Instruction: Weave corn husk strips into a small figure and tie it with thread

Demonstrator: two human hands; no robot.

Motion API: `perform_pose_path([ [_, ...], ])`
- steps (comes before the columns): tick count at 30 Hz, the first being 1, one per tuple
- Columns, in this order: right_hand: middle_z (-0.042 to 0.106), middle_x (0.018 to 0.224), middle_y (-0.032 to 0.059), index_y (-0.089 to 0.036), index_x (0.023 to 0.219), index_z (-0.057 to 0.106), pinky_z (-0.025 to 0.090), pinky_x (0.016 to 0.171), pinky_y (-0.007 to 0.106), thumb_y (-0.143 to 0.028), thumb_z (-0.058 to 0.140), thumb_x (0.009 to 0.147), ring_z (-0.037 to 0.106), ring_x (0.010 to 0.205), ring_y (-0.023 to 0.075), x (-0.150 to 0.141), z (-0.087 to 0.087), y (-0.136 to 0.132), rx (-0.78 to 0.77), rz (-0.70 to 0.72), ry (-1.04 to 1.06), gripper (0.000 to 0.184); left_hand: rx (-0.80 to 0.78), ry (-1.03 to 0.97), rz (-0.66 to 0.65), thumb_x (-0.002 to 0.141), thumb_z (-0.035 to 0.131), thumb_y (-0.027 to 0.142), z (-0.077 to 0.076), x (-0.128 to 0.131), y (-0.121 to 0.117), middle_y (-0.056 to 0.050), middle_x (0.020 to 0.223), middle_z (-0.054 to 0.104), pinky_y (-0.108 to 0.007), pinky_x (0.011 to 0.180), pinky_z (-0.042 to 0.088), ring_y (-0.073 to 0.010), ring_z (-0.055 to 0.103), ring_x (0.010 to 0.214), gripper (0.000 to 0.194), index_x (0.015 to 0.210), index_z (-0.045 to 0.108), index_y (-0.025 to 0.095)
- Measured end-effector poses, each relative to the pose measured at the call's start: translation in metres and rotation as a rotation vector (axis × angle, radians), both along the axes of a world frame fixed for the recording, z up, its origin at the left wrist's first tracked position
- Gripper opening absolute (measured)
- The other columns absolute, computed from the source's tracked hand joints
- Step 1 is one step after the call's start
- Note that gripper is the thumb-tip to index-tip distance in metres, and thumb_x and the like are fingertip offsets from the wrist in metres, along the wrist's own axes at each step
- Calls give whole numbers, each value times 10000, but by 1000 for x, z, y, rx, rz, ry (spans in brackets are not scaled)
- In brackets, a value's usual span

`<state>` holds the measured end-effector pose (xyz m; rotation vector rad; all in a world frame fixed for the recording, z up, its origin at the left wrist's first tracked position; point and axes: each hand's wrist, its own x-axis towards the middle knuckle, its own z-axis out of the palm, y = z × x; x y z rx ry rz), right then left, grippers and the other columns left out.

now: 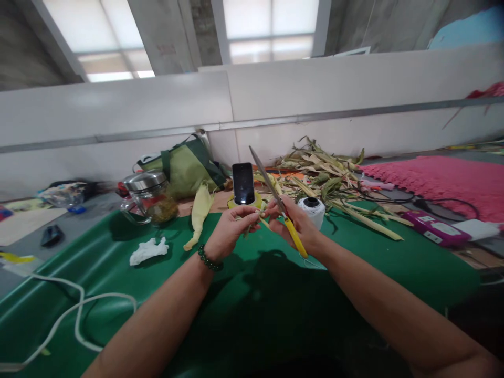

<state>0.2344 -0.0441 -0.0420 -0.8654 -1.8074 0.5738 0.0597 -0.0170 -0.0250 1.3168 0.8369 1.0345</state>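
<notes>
My left hand (230, 231), with a dark green bead bracelet (210, 259) at the wrist, pinches a small bit of pale green corn husk (263, 214). My right hand (303, 226) holds a pair of scissors (294, 236) with yellow handles, the long blades pointing up and away. Its fingertips meet the husk close to my left fingers. Just beyond the hands a phone (243, 183) stands upright on a yellow base. A white spool of thread (312, 211) sits beside my right hand. To the left lies a pale corn husk (200, 215).
A heap of dried husks (321, 168) lies at the back right. On the left are a glass teapot (147, 197), a green bag (185, 168), crumpled tissue (148, 251) and a white cable (81, 304) on the green cover (252, 299). A purple box (435, 229) and pink cloth (444, 181) lie right.
</notes>
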Motion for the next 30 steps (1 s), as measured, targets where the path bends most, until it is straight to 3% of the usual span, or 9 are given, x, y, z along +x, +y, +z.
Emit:
perform_pose_path([
  [3, 558, 792, 15, -218, 990, 501, 419, 576, 248, -528, 552, 819, 510, 654, 134, 8, 5, -5, 22, 75, -76, 358, -85, -64, 71, 570, 804, 272, 5, -7, 4, 7, 636, 646, -194, 531, 458, -80, 584, 535, 288, 797, 694, 134],
  [7, 500, 598, -9, -200, 911, 575, 376, 510, 259, -431, 460, 873, 460, 499, 126, 15, 3, 2, 12, -254, -207, 261, -114, -118, 101, 571, 795, 215, 12, -15, 10, 8, 637, 636, -157, 447, 430, -48, 537, 471, 213, 721, 680, 117],
  [9, 507, 563, -15, -208, 974, 591, 380, 504, 262, -339, 474, 844, 475, 480, 136, 15, 0, 6, -39, -351, -261, 219, -119, -131, 119, 587, 787, 182, 13, -17, 13, 15, 622, 620, -141, 436, 433, -34, 518, 454, 173, 694, 672, 111],
  [11, 564, 596, -9, -221, 1105, 562, 411, 514, 261, -268, 468, 811, 521, 511, 150, 14, -3, 7, -142, -272, -268, 312, -137, -135, 144, 607, 771, 140, 14, -18, 15, 18, 590, 603, -133, 441, 448, -35, 523, 455, 132, 681, 666, 110],
  [14, 664, 832, 36, -237, 1264, 466, 470, 579, 265, -238, 469, 793, 599, 654, 157, 14, -4, 2, -242, -3, -249, 472, -152, -155, 177, 651, 731, 96, 17, -22, 17, 5, 602, 616, -129, 447, 467, -41, 539, 470, 83, 699, 665, 108],
  [18, 595, 1175, 96, -263, 1339, 387, 498, 742, 314, -301, 528, 825, 603, 956, 193, 18, 1, -2, -179, 141, -295, 534, -178, -197, 209, 679, 689, 54, 25, -29, 17, -10, 656, 650, -124, 453, 486, -41, 551, 483, 111, 779, 684, 102],
  [21, 585, 1168, 112, -245, 1295, 404, 482, 810, 348, -464, 579, 822, 572, 1066, 234, 21, 5, -1, -119, 98, -348, 550, -178, -221, 223, 654, 714, 48, 29, -31, 16, 13, 591, 615, -111, 438, 472, -38, 540, 473, 117, 752, 680, 101],
  [26, 656, 912, 93, -197, 1199, 431, 416, 612, 290, -603, 586, 783, 617, 702, 214, 20, 7, -1, -152, -105, -614, 602, -140, -217, 187, 659, 727, 86, 27, -33, 15, 25, 544, 586, -105, 403, 429, -27, 496, 435, 85, 721, 671, 103],
  [30, 664, 833, 80, -197, 1163, 454, 336, 569, 256, -603, 601, 779, 612, 669, 223, 17, 8, -2, -121, -222, -744, 578, -82, -181, 162, 654, 729, 127, 24, -35, 16, 28, 524, 560, -113, 396, 394, -21, 459, 419, 89, 712, 668, 98],
])
